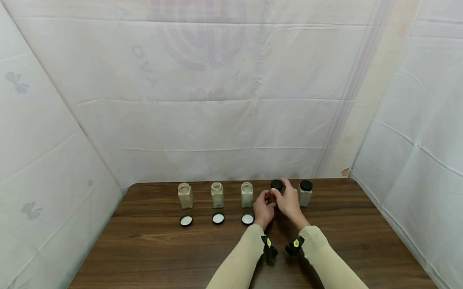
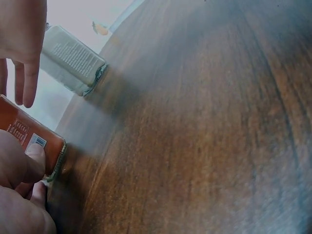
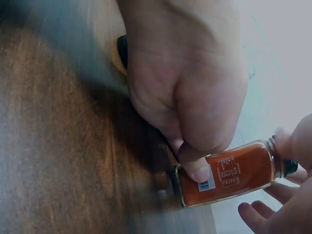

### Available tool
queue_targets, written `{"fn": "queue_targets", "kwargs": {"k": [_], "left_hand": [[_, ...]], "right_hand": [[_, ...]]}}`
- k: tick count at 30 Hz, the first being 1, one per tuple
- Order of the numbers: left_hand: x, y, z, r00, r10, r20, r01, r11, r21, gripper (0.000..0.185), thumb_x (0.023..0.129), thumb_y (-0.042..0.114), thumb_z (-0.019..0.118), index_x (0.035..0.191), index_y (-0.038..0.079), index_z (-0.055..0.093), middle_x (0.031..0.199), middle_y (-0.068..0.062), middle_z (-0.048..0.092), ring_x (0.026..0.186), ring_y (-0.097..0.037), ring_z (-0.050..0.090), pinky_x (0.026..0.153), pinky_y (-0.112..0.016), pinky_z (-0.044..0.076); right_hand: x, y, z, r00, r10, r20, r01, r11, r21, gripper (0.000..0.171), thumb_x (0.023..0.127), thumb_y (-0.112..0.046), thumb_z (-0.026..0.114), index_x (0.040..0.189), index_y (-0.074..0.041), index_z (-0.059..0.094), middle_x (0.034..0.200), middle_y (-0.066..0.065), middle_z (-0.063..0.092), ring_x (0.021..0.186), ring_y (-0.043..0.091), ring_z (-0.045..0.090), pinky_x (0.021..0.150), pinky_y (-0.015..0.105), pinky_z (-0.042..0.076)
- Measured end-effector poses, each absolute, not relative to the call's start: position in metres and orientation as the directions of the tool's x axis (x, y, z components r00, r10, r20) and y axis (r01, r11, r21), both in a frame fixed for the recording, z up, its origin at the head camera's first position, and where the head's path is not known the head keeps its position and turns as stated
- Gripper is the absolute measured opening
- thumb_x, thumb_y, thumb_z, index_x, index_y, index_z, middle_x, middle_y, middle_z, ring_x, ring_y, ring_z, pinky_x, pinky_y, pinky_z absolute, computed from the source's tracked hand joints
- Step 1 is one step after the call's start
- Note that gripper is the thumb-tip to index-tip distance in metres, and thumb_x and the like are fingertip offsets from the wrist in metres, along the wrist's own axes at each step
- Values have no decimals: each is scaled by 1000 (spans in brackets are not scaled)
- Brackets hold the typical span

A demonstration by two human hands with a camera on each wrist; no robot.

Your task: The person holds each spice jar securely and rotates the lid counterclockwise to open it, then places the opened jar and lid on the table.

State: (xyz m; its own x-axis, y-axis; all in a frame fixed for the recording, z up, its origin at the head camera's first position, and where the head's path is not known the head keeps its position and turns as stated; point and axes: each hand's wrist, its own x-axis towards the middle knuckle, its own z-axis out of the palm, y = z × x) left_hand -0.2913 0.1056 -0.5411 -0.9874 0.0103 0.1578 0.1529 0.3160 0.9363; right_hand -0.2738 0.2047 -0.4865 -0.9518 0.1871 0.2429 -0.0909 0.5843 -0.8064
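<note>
Standing upright on the table (image 1: 143, 249), long axis vertical, black cap (image 1: 276, 184) up: orange spice jar (image 3: 229, 174), fourth in the row. Left hand (image 1: 263, 211) grips its body, right hand (image 1: 289, 202) pinches the cap. Head view hides the jar body; right wrist view shows its label.

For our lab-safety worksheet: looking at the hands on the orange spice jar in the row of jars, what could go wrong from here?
1. The left hand grips the orange spice jar low while the right hand is at its black cap; a slip might tip it and spill powder.
2. The capped jar stands right beside the right hand and could be knocked over.
3. Three open jars stand uncapped to the left; a bump could spill them.
</note>
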Motion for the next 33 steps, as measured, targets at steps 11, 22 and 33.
{"fn": "queue_targets", "kwargs": {"k": [11,22,33], "left_hand": [[-292,106,-542,-983,7,181,174,303,937,38,90,-10,66,124,8,68,114,-7,71,110,-29,68,95,-41,58],[-295,106,-540,-975,-9,220,206,314,927,40,86,-14,66,122,3,67,117,-11,72,112,-30,67,98,-41,57],[-290,105,-543,-974,-1,226,215,303,929,36,89,-12,64,121,5,68,106,-7,71,100,-27,70,88,-39,60]], "right_hand": [[-277,203,-486,-923,278,266,-60,580,-813,51,95,-25,77,132,0,53,120,26,67,103,42,64,85,54,54],[-280,202,-483,-961,170,220,-74,606,-792,48,106,-10,56,150,2,43,140,31,55,134,51,41,105,63,44],[-274,202,-488,-935,249,251,-66,574,-816,65,97,-23,75,147,1,43,142,28,55,121,47,53,95,59,50]]}}
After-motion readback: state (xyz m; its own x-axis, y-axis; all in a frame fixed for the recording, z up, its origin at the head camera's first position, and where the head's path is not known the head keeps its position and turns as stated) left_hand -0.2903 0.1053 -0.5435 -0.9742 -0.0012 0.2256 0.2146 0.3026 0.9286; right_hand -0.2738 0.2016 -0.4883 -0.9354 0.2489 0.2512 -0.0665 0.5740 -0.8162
